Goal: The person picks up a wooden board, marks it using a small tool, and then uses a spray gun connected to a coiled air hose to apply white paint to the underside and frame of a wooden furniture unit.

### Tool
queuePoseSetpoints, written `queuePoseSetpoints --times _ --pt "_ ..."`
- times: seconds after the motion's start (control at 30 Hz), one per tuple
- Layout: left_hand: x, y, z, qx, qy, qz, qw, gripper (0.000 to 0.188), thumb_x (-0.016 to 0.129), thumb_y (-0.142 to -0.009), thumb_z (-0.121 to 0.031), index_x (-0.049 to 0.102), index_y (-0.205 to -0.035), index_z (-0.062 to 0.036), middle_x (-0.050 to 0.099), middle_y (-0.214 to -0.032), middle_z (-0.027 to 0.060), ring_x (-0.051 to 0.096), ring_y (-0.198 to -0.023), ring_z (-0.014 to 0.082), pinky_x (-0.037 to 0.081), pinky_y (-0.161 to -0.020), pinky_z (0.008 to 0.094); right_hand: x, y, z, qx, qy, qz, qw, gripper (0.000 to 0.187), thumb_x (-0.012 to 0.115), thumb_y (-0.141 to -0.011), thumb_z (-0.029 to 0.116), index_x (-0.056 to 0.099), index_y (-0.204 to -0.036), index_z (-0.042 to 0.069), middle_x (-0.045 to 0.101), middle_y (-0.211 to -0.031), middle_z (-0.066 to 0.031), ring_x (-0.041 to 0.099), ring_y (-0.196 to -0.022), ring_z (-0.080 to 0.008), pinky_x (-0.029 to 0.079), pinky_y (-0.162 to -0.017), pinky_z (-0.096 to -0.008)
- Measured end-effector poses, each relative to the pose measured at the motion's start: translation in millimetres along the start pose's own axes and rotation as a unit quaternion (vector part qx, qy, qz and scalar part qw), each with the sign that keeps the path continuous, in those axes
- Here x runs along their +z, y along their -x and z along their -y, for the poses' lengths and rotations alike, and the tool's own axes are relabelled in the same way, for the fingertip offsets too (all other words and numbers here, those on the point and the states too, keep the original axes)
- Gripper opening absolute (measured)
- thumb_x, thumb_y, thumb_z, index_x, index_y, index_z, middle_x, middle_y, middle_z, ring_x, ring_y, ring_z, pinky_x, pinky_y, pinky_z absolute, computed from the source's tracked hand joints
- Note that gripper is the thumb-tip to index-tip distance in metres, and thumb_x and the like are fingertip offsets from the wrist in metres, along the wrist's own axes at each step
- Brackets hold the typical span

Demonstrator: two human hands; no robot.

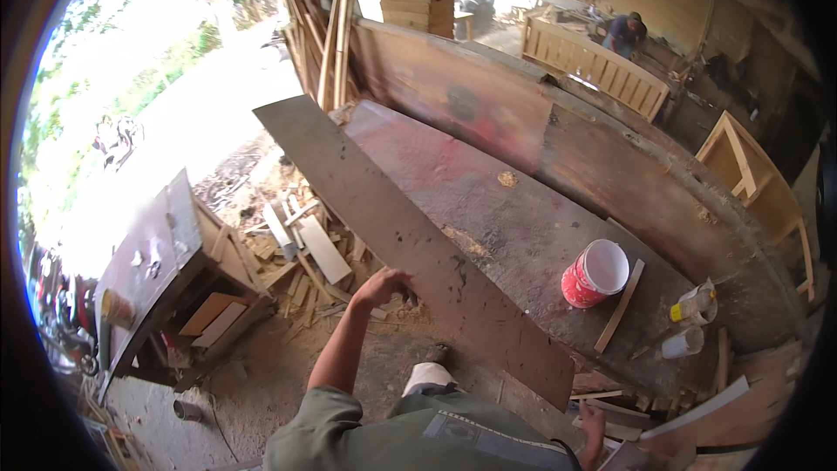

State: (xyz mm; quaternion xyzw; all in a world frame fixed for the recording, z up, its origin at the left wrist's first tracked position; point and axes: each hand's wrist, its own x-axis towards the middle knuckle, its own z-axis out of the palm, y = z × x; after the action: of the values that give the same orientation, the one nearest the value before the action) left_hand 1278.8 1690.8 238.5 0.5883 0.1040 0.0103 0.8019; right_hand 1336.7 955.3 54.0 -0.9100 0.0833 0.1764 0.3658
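Observation:
A long, narrow brown board (392,218) lies slantwise along the near side of the workbench (514,218), its far end jutting past the bench. My left hand (384,290) is at the board's left edge, fingers loosely bent and a little apart, with nothing seen in them. Whether it touches the edge I cannot tell. Down by my right side, my right hand (594,429) is beside the board's near end, close to some wood pieces (615,419); its fingers are too small and partly hidden to read.
On the bench stand a red and white bucket (595,274), a thin wood strip (620,306) and plastic containers (683,342). Scrap wood (323,249) litters the floor at left, near a low cabinet (170,244). A slatted wooden piece (593,67) stands near another person (625,33).

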Motion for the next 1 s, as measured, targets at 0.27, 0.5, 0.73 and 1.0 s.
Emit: queuePoseSetpoints --times 0.27,0.5,0.73,1.0 --pt "-129.2 -222.5 30.9 -0.093 -0.069 0.108 0.987 0.029 0.061 -0.098 -0.024 0.069 -0.114 -0.0010 0.068 -0.088 0.0085 0.064 -0.078 0.0186 0.051 -0.069 0.0317 59.9 33.2 243.5 0.054 0.118 -0.036 0.991 0.060 0.074 -0.086 0.046 0.067 -0.121 -0.002 0.070 -0.116 -0.0263 0.066 -0.112 -0.0402 0.051 -0.095 -0.0444" --pt "-215.4 -325.6 95.0 -0.177 -0.298 -0.245 0.905 0.051 0.071 -0.091 -0.048 0.073 -0.079 0.0022 0.066 -0.065 0.0095 0.057 -0.050 0.0242 0.048 -0.055 0.0379 135.4 24.6 282.9 0.048 0.125 -0.026 0.991 0.058 0.076 -0.085 0.041 0.065 -0.124 -0.001 0.069 -0.115 -0.0248 0.069 -0.101 -0.0399 0.053 -0.090 -0.0446" --pt "-172.4 -362.5 79.3 -0.035 -0.610 -0.205 0.765 0.081 0.072 -0.080 -0.066 0.057 -0.139 -0.0135 0.044 -0.151 0.0188 0.042 -0.138 0.0370 0.042 -0.107 0.0528 178.9 10.8 312.4 -0.092 0.191 -0.027 0.977 0.062 0.074 -0.088 0.040 0.059 -0.131 -0.002 0.058 -0.130 -0.0234 0.056 -0.122 -0.0386 0.047 -0.102 -0.0475" --pt "-117.1 -428.0 84.6 -0.126 -0.672 -0.081 0.725 0.127 0.072 -0.065 -0.082 0.016 -0.164 -0.0249 0.003 -0.172 0.0044 -0.004 -0.156 0.0402 0.011 -0.110 0.0812 230.2 -117.3 403.5 -0.266 0.289 -0.008 0.920 0.086 0.073 -0.087 0.046 0.037 -0.151 0.001 0.026 -0.160 -0.0271 0.027 -0.148 -0.0458 0.031 -0.117 -0.0555"
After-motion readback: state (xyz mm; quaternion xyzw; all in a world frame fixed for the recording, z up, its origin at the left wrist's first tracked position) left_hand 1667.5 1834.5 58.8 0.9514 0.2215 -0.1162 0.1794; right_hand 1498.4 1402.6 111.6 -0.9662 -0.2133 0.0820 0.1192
